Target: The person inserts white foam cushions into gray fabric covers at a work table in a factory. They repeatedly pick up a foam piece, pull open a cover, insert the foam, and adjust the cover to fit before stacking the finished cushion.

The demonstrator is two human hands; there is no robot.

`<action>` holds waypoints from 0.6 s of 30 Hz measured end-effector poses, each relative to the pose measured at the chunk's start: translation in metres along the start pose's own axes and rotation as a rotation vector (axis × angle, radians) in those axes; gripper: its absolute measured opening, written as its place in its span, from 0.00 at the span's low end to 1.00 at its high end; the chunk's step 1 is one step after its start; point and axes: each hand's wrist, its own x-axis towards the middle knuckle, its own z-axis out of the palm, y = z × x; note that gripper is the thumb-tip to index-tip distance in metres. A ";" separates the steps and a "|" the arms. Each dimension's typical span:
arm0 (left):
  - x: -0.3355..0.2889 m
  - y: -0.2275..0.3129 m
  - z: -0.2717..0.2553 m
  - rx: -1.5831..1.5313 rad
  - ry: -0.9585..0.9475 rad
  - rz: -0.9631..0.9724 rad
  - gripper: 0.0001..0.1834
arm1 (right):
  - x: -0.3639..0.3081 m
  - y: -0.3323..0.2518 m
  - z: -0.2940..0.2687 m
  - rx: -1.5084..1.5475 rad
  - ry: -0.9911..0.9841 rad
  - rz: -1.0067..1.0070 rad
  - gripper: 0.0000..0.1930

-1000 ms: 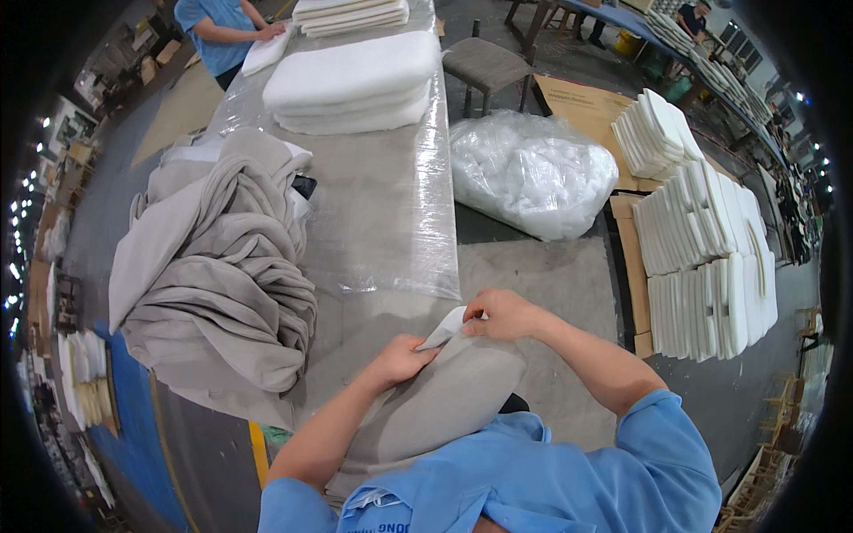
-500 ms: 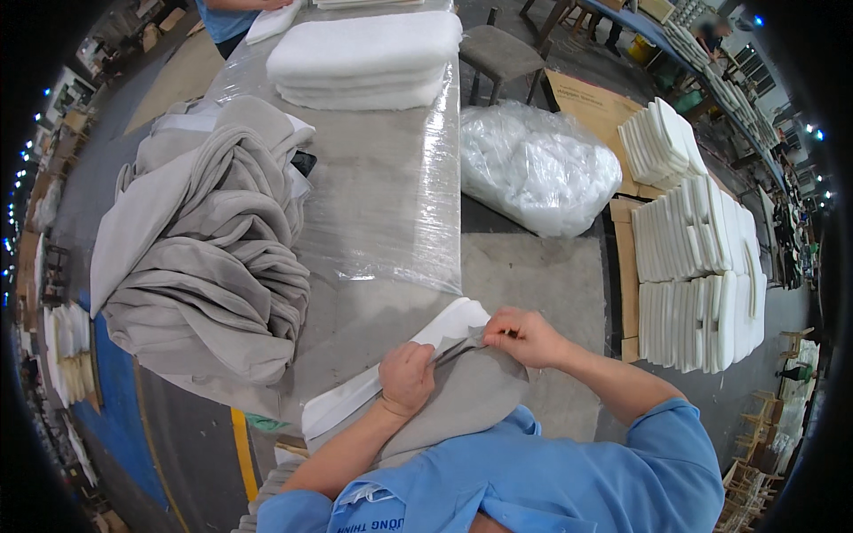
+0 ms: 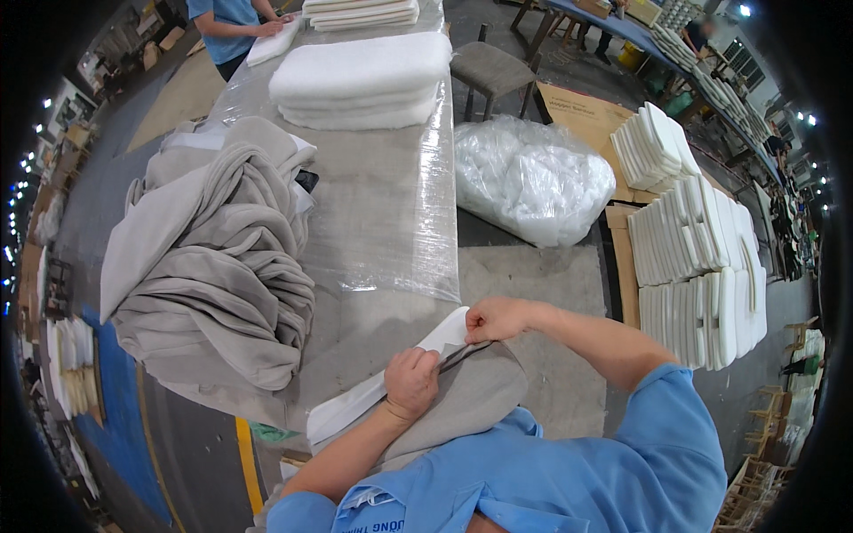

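Grey fabric, sewn into a rounded soft cover (image 3: 471,391), lies against the front of my blue shirt (image 3: 569,462), at the near end of the long table (image 3: 378,213) wrapped in clear plastic film. Along its far side runs a flat white padded strip (image 3: 349,401), slanting up to the right, and beside it a narrow dark slit shows in the cover.

My left hand (image 3: 411,382) is curled closed over the cloth edge by this slit, its fingertips partly hidden. My right hand (image 3: 490,321) pinches the edge between thumb and fingers at the slit's upper end, near the tip of the white strip.

To my left, a big crumpled heap of grey cloth (image 3: 213,266) lies on the table; further up sits a stack of thick, fluffy white wadding (image 3: 360,80). Right of the table rests a clear plastic bag (image 3: 533,182) with white filling inside.
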 end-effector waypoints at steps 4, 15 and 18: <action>0.000 0.001 0.001 -0.024 0.002 -0.010 0.08 | 0.006 0.006 0.003 0.249 -0.086 -0.022 0.09; 0.047 -0.042 0.034 -0.092 -0.477 -0.361 0.16 | 0.041 0.034 0.016 0.040 0.408 -0.051 0.09; 0.042 -0.048 0.038 -0.127 -0.399 -0.384 0.17 | 0.053 0.026 0.008 0.070 0.335 -0.066 0.09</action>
